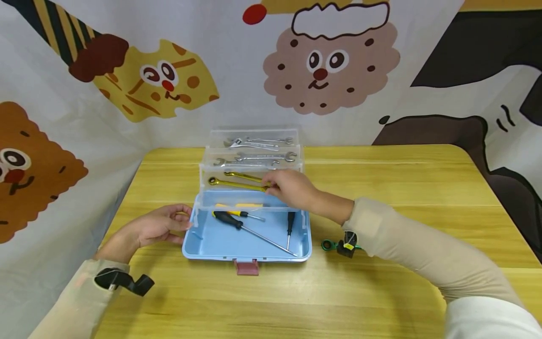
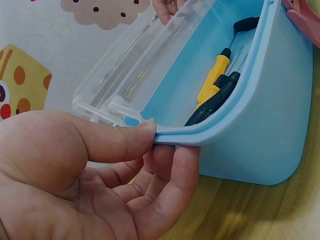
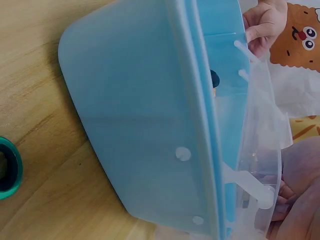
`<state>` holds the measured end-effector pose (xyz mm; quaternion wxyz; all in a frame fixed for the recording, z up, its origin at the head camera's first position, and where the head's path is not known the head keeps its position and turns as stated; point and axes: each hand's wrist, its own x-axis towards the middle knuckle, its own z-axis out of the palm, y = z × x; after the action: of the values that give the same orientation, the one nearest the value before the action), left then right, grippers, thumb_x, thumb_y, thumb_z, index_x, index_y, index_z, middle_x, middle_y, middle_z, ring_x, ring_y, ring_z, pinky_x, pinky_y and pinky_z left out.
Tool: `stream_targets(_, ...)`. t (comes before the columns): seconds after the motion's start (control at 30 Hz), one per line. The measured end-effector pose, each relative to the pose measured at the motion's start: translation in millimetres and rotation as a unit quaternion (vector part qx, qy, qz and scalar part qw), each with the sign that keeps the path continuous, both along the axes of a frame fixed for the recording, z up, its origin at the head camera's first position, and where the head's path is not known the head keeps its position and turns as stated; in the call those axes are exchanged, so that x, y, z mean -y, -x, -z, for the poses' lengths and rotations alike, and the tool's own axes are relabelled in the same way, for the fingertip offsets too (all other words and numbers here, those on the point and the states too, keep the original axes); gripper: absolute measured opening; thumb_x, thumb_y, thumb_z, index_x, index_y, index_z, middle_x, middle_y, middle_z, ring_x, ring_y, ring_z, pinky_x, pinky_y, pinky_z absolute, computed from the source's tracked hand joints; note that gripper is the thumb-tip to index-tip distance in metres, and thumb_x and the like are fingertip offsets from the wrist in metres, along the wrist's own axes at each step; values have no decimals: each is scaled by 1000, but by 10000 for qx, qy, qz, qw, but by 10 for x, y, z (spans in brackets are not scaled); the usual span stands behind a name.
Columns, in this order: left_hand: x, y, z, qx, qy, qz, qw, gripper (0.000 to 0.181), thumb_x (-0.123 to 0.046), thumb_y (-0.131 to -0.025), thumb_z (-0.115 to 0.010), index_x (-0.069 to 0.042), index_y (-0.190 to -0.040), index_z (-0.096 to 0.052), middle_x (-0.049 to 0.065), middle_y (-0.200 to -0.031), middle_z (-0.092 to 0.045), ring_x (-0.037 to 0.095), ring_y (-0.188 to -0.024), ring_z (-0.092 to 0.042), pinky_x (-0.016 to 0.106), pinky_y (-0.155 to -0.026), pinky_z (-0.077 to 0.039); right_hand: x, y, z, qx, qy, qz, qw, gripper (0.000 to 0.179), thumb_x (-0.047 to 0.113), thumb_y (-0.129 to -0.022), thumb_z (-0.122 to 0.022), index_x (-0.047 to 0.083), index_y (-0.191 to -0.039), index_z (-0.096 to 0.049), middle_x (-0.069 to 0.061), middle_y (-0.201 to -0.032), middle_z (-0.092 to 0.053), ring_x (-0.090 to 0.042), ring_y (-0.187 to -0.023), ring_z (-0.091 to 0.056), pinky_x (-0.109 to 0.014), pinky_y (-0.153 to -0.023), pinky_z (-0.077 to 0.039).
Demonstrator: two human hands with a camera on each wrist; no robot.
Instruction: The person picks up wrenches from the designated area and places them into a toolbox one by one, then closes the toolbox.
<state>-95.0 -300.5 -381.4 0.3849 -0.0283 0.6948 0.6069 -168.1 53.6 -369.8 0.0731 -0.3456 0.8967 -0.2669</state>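
Note:
A light blue toolbox (image 1: pixel 211 242) stands open, its clear trays (image 1: pixel 202 176) raised in steps at the back. At the box's left side, my left hand (image 1: pixel 165 225) pinches the rim (image 2: pixel 185 136) between thumb and fingers. Over the lowest tray, my right hand (image 1: pixel 292 188) pinches the right end of a gold wrench (image 1: pixel 237 184); its fingertips are partly hidden behind the tray in the right wrist view. Another gold wrench (image 1: pixel 239 175) lies just behind it. Inside the box are a long black-handled screwdriver (image 1: pixel 228 219), a yellow-handled screwdriver (image 1: pixel 234 213) and a short black-handled one (image 1: pixel 290 221).
Silver wrenches (image 1: pixel 264 157) lie in the upper trays, with an adjustable wrench (image 1: pixel 254 144) at the top. A green ring wrench (image 1: pixel 327 245) rests on the wooden table (image 1: pixel 271 310), right of the box and partly under my right forearm. A pink latch (image 1: pixel 246 268) hangs in front.

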Motion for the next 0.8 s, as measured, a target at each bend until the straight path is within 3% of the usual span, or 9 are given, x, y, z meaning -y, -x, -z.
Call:
stream_targets(0.23,-6,2,2,-20,51,33,10000,29,-4,-103,-57,4,-126,-41,6,-105,-61,19,-97,-65,40,-86,-59,-43,-16,-34,-116,166,-91,9998,25,13,-96,-72,4,-120,-71,-5,-97,-74,-11,-70,-60,-25,-61,-51)
stream_targets(0.33,-8,1,6,-24,75,36,10000,31,-4,-103,-58,4,-127,-40,6,-105,-61,19,-97,-65,40,-86,-59,-86,-43,-54,-339,180,-177,9991,25,13,-97,-71,6,-120,-71,-3,-97,-72,-11,-67,-57,-25,-56,-47)
stream_targets(0.43,-7,0,9,-22,75,31,10000,31,-4,-103,-57,5,-128,-40,7,-106,-61,19,-97,-65,40,-86,-59,-146,-101,-85,-619,139,-287,9976,28,13,-96,-70,7,-123,-70,-4,-102,-71,-13,-75,-60,-26,-57,-48)
stream_targets(0.6,-5,-4,12,-27,54,30,10000,32,-4,-103,-57,6,-128,-40,7,-107,-62,19,-98,-66,39,-86,-59,-296,-241,-135,-1281,55,-863,9880,42,18,-96,-73,5,-134,-63,-9,-122,-65,-24,-108,-60,-38,-88,-53)
stream_targets(0.7,-2,-2,15,-31,41,35,10000,33,-4,-103,-58,6,-128,-40,7,-107,-63,20,-98,-66,40,-86,-59,-404,-314,-137,-1597,101,-1213,9796,53,23,-97,-72,4,-143,-55,-13,-136,-57,-29,-126,-52,-47,-108,-43)
stream_targets(0.8,-4,1,14,-21,48,34,10000,34,-5,-103,-58,6,-129,-39,7,-108,-63,19,-98,-66,39,-86,-59,-515,-388,-140,-1630,70,-1380,9769,61,31,-100,-67,6,-151,-45,-15,-150,-46,-32,-140,-41,-52,-117,-32)
